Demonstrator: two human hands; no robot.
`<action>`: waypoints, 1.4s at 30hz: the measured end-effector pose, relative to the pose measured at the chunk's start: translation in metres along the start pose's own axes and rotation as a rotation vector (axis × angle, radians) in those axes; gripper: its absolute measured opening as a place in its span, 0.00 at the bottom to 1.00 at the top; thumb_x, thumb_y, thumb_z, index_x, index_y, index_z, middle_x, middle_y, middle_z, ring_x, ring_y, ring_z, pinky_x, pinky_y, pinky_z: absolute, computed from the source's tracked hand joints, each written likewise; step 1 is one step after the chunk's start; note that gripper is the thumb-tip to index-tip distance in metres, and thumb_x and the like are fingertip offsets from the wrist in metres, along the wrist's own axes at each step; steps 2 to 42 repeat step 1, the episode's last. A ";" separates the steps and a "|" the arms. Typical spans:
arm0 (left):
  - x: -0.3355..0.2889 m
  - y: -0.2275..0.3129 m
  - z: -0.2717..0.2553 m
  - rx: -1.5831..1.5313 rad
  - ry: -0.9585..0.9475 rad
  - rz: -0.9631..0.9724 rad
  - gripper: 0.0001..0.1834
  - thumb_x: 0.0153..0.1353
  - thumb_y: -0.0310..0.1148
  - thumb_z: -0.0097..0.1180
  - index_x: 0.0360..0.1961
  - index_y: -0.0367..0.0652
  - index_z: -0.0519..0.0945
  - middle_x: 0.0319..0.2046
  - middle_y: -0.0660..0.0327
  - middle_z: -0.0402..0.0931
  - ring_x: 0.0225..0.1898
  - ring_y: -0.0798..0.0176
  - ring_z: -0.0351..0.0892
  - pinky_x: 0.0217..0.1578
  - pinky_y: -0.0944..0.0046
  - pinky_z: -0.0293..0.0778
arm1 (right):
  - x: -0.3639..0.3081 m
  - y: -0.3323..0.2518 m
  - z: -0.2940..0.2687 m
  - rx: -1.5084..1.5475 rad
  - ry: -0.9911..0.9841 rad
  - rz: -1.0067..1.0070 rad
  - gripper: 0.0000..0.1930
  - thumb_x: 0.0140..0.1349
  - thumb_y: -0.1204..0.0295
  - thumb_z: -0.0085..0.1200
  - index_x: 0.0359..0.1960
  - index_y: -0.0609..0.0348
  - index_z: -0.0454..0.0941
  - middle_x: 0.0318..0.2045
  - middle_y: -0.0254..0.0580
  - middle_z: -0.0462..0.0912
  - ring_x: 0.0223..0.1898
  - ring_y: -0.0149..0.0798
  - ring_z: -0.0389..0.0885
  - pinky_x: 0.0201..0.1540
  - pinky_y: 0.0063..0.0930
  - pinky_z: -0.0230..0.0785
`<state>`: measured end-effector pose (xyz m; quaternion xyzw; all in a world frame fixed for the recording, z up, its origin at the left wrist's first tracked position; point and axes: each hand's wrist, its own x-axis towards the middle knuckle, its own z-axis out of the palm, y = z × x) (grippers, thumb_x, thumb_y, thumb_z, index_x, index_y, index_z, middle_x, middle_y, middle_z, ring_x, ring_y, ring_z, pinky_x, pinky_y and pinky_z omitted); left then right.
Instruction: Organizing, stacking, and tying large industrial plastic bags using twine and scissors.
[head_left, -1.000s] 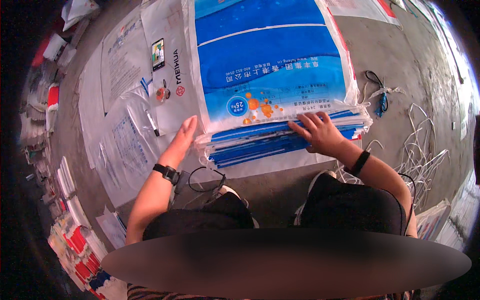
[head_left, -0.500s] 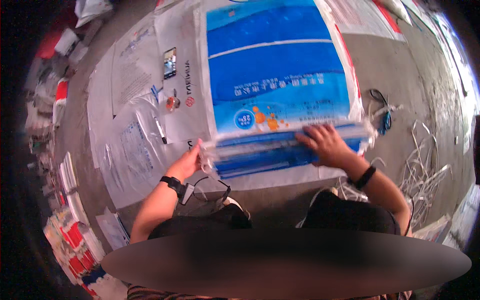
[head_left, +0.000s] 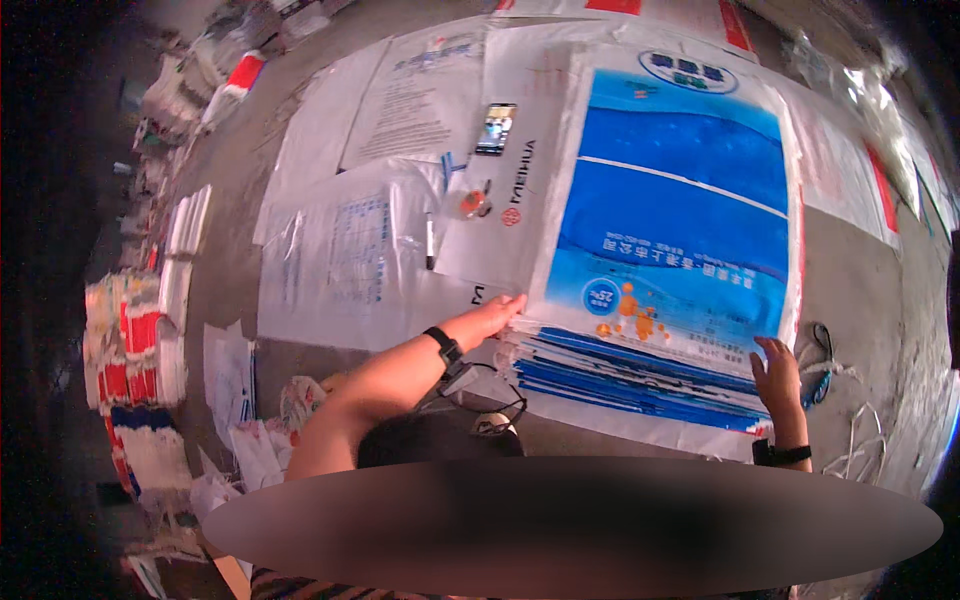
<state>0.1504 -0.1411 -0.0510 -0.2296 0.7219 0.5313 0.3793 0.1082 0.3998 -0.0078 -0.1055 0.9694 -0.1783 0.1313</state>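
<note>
A stack of printed blue plastic sacks (head_left: 680,230) lies flat in front of me, its layered blue and white edges (head_left: 640,378) fanned along the near side. My left hand (head_left: 492,315) is at the stack's near left corner, fingers stretched out against its edge. At the near right corner, my right hand (head_left: 779,380) touches the side of the stack, thumb and fingers apart. Neither hand visibly grips a sack. Dark bands circle both wrists.
White sheets (head_left: 330,250) cover the floor on the left. On them lie a phone (head_left: 496,128), a black-and-white pen (head_left: 431,240) and a small orange item (head_left: 473,203). A dark cord (head_left: 822,365) and loose white straps (head_left: 862,440) lie at right. Folded sacks (head_left: 140,340) are piled far left.
The near part of the stack, blurred and bulging before, now lies flat with its edges fanned. My right hand has moved from its top to the right corner. The view has shifted left.
</note>
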 end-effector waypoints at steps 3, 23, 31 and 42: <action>-0.001 -0.004 -0.010 -0.007 -0.121 0.002 0.27 0.69 0.60 0.44 0.53 0.51 0.75 0.51 0.61 0.73 0.55 0.68 0.67 0.56 0.58 0.65 | 0.006 0.016 0.010 0.061 -0.073 0.048 0.20 0.60 0.72 0.57 0.55 0.60 0.76 0.54 0.55 0.79 0.58 0.53 0.76 0.63 0.46 0.65; -0.001 -0.004 -0.010 -0.007 -0.121 0.002 0.27 0.69 0.60 0.44 0.53 0.51 0.75 0.51 0.61 0.73 0.55 0.68 0.67 0.56 0.58 0.65 | 0.006 0.016 0.010 0.061 -0.073 0.048 0.20 0.60 0.72 0.57 0.55 0.60 0.76 0.54 0.55 0.79 0.58 0.53 0.76 0.63 0.46 0.65; -0.001 -0.004 -0.010 -0.007 -0.121 0.002 0.27 0.69 0.60 0.44 0.53 0.51 0.75 0.51 0.61 0.73 0.55 0.68 0.67 0.56 0.58 0.65 | 0.006 0.016 0.010 0.061 -0.073 0.048 0.20 0.60 0.72 0.57 0.55 0.60 0.76 0.54 0.55 0.79 0.58 0.53 0.76 0.63 0.46 0.65; -0.001 -0.004 -0.010 -0.007 -0.121 0.002 0.27 0.69 0.60 0.44 0.53 0.51 0.75 0.51 0.61 0.73 0.55 0.68 0.67 0.56 0.58 0.65 | 0.006 0.016 0.010 0.061 -0.073 0.048 0.20 0.60 0.72 0.57 0.55 0.60 0.76 0.54 0.55 0.79 0.58 0.53 0.76 0.63 0.46 0.65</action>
